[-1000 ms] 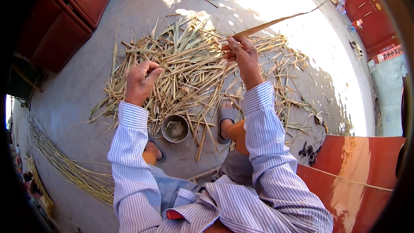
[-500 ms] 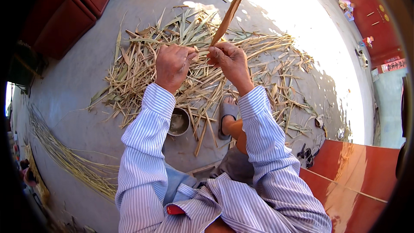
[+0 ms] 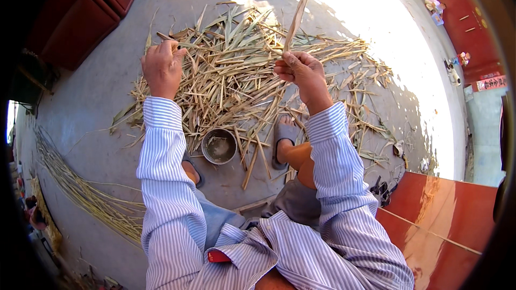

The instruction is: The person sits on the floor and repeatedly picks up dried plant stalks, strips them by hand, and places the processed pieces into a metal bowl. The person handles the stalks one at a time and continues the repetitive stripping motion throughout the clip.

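My right hand [image 3: 305, 78] pinches the lower end of a long dry brown leaf [image 3: 297, 20], which stands upright above the fingers and tapers to a point. Farther left, my left hand [image 3: 162, 70] is closed over the left side of the pile. A dark sliver shows by its fingertips, but whether it is held or lies behind cannot be made out. Below both hands spreads a heap of dry stalks and leaves [image 3: 226, 83], tan with some grey-green blades.
A round metal bowl [image 3: 219, 146] sits between my sandalled feet, at the heap's near edge. Long thin stalks [image 3: 88, 193] lie in a bundle at the left. Red cabinets [image 3: 75, 27] stand at the far left, and a red panel [image 3: 435, 209] at the near right.
My hands have moved apart. The left went left, away from the leaf; the right shifted slightly right with the leaf, whose tip now shows. The bowl is now uncovered.
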Demonstrator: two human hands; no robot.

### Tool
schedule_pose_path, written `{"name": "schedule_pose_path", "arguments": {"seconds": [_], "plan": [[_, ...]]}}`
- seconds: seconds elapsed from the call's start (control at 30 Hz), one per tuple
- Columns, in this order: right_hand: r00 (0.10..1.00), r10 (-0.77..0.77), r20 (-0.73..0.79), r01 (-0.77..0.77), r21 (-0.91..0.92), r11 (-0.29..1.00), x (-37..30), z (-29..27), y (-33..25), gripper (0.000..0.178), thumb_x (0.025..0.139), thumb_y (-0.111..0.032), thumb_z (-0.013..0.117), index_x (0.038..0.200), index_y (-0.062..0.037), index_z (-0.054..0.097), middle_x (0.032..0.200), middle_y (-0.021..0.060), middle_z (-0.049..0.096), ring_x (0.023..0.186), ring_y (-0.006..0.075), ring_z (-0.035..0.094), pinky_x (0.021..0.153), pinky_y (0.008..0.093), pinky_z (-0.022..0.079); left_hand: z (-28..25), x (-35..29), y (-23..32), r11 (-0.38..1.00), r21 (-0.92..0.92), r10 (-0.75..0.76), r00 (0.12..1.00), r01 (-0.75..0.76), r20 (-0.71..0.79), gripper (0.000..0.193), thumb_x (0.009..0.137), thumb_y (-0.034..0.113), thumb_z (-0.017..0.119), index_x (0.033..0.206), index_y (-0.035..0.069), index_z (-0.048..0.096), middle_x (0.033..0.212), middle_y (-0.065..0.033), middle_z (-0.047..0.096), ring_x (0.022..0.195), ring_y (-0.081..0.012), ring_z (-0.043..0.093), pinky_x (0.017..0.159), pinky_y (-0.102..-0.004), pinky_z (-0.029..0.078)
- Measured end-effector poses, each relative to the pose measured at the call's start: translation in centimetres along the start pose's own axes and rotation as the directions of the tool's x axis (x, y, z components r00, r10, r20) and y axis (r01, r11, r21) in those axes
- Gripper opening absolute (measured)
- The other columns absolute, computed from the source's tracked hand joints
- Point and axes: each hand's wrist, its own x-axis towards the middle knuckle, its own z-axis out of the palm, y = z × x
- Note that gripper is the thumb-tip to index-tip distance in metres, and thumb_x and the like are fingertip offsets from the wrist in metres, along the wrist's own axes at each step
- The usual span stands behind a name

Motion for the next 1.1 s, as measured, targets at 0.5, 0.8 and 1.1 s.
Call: {"name": "schedule_pose_path", "arguments": {"seconds": [0.5,0.8,1.1], "plan": [[0.853,0.049,-0.520,0.220,0.444,0.869,2.3,-4.1,-1.0,0.023,0.099,-0.020,0.052,0.115,-0.0038,0.049,0.089,0.0093,0.065,0.076,0.0184,0.070,0.049,0.0187,0.050,-1.8,-1.9,3.9,0.471,-0.686,-0.001,0.778,0.554,0.628,0.012,0.091,0.013,0.065,0.088,0.001,0.063,0.070,-0.0009,0.061,0.058,-0.0039,0.052,0.053,-0.0188,0.043],[0.949,0.137,0.285,-0.277,0.536,0.797,0.8,0.9,-0.6,0.024,0.096,-0.021,0.059,0.109,-0.0013,0.058,0.094,0.0059,0.069,0.073,0.0083,0.064,0.054,0.0169,0.053,-2.0,-1.9,4.5,0.559,-0.679,0.068,0.790,0.476,0.610,0.012,0.091,0.013,0.065,0.086,0.002,0.062,0.070,-0.0005,0.061,0.060,-0.0045,0.053,0.055,-0.0199,0.044],[0.994,0.017,-0.111,0.021,0.327,0.945,1.1,0.4,-0.8,0.020,0.091,-0.017,0.067,0.106,-0.0048,0.061,0.090,0.0026,0.068,0.078,0.0103,0.065,0.060,0.0205,0.052,-1.9,-2.1,3.2,0.626,-0.681,-0.032,0.885,0.380,0.464,0.016,0.087,0.014,0.070,0.082,0.001,0.063,0.066,-0.0020,0.060,0.059,-0.0079,0.052,0.055,-0.0238,0.043]]}}
